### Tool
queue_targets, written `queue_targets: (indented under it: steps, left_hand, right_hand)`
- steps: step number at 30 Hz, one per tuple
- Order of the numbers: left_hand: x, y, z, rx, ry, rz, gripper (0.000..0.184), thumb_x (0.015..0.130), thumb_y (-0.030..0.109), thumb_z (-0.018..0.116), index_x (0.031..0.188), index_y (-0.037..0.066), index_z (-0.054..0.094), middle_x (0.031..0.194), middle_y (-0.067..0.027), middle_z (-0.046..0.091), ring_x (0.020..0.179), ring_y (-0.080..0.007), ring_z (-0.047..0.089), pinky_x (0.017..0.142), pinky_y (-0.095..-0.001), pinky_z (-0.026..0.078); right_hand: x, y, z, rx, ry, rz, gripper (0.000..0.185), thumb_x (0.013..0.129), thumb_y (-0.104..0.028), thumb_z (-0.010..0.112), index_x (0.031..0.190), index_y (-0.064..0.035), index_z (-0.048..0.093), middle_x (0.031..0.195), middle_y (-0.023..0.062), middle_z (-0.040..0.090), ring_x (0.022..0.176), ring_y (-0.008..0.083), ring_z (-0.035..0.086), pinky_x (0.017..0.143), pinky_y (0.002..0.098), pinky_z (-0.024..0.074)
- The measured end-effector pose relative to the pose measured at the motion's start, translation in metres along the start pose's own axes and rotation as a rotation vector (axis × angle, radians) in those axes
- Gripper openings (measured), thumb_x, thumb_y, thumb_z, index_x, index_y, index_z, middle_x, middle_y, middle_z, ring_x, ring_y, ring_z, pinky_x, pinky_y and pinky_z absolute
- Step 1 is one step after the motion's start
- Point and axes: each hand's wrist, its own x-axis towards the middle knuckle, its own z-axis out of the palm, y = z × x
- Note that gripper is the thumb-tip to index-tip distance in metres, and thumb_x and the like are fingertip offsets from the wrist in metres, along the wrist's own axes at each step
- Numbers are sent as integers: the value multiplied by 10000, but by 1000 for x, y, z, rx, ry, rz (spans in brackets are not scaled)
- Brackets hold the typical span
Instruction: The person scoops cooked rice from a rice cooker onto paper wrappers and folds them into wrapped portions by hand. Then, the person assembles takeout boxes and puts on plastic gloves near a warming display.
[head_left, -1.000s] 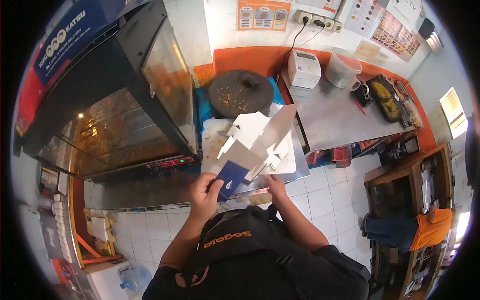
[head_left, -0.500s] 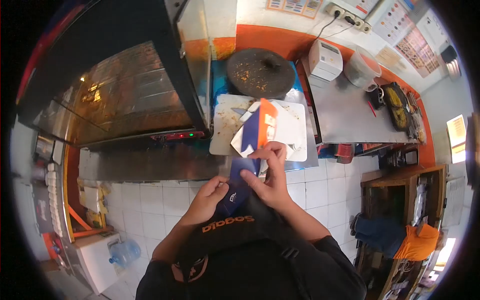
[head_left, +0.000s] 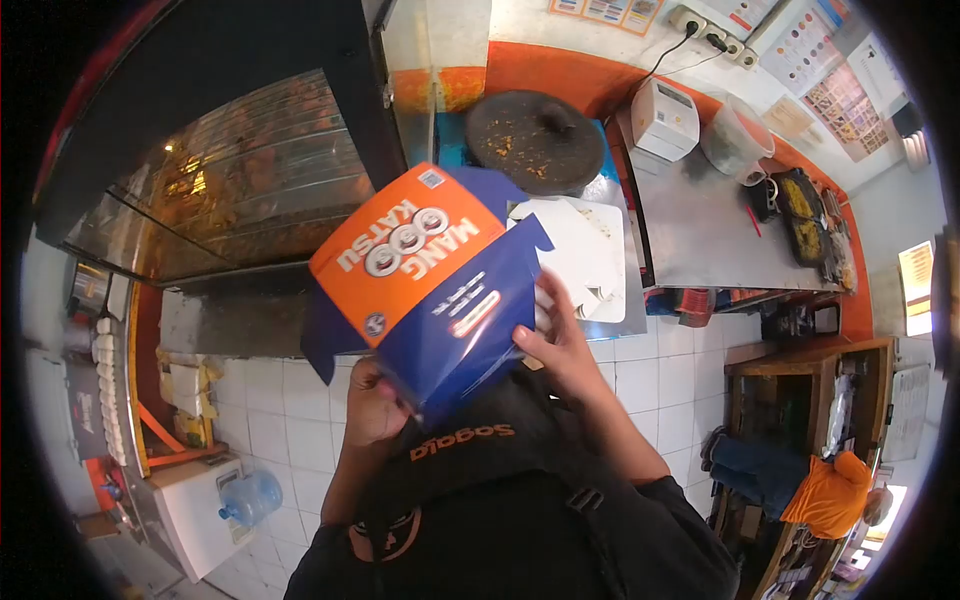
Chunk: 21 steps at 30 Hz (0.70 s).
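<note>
A cardboard food box (head_left: 425, 265) in orange and blue, printed "MANG KATSU", is held in front of my body with its lid flaps spread. My left hand (head_left: 380, 403) is closed around its lower left corner, some fingers hidden behind the card. At the right side, my right hand (head_left: 560, 345) pinches the blue panel, thumb in front. Behind the box lies a white cutting board (head_left: 612, 290) with a white sheet (head_left: 570, 240) on it, partly covered by the box. Beyond the board sits a round dark stone mortar (head_left: 500, 150) with crumbs and a pestle on it.
To the left stands a glass-fronted cabinet (head_left: 260, 180) with a dark frame. A steel counter (head_left: 690, 230) at the right bears a white label printer (head_left: 666, 120), a clear tub (head_left: 738, 135) and a dark tray (head_left: 800, 205). A person in orange (head_left: 835, 495) is at the far right.
The box has turned and unfolded from a narrow, edge-on shape into a wide one, its printed orange face now showing. Both hands have shifted apart along it. The person at right has moved slightly.
</note>
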Motion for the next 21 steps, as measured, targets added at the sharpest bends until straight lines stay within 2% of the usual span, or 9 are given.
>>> queue_targets:
  steps: [1,4,8,11,13,14,17,18,21]
  left_hand:
    - [-2,3,-3,-88,78,-2,327,857,241,753,1069,12,658,1057,-134,693,996,-286,675,855,-395,556]
    - [-5,3,-4,-121,179,31,442,854,191,748,1231,11,603,1184,-146,653,1101,-281,641,939,-433,532]
    - [-5,4,-42,78,239,-107,483,856,83,706,1295,-17,532,1344,-151,537,1210,-240,555,987,-394,483]
    - [-41,5,-108,764,665,274,400,849,22,653,1231,-14,541,1287,-139,519,1167,-229,534,941,-369,461]
    - [-50,30,-39,1210,812,925,332,842,5,603,1171,0,557,1205,-129,516,1120,-226,524,927,-373,422]
    - [-50,44,-13,1326,518,1193,351,841,18,596,1190,10,559,1213,-160,536,1109,-282,536,951,-393,391]
    - [-28,73,72,1805,-102,509,456,846,64,655,1277,-22,534,1157,-178,619,1077,-351,555,951,-408,406]
    - [-21,60,55,1642,-186,373,425,884,66,650,1283,-32,542,1120,-140,656,1010,-282,612,900,-380,457]
    - [0,40,4,999,-54,-214,337,940,73,607,1256,-34,564,1086,-101,681,913,-198,645,828,-336,501]
  right_hand:
    - [0,4,-4,392,-136,187,773,829,-229,785,1438,-37,350,1371,155,474,1282,265,461,1069,389,375]
    - [-7,9,-1,637,-201,274,745,770,-168,839,1369,-35,415,1315,133,527,1218,230,519,1064,365,391]
    - [-7,20,-1,369,-61,0,744,697,-88,876,1305,-39,449,1225,97,574,1158,213,549,1029,363,417]
    - [-8,20,-2,-22,-95,-230,688,668,-55,875,1248,-48,504,1190,97,577,1134,236,556,1010,369,428]
    - [-4,5,3,-344,-192,-362,638,648,-42,871,1196,-52,545,1163,102,581,1113,266,564,1007,372,426]
    - [-1,-11,11,-410,-281,-391,627,622,-32,860,1183,-75,582,1238,130,545,1174,317,533,1026,379,407]
    - [10,-22,27,-552,-588,-483,683,618,-34,849,1237,-120,574,1358,148,462,1259,348,467,1035,390,394]
    - [13,-26,34,-627,-660,-566,726,609,-31,844,1270,-168,576,1439,158,375,1320,360,404,1035,415,392]
    - [12,-40,55,-829,-482,-615,743,593,-6,847,1271,-177,596,1453,174,386,1342,383,378,1054,432,371]
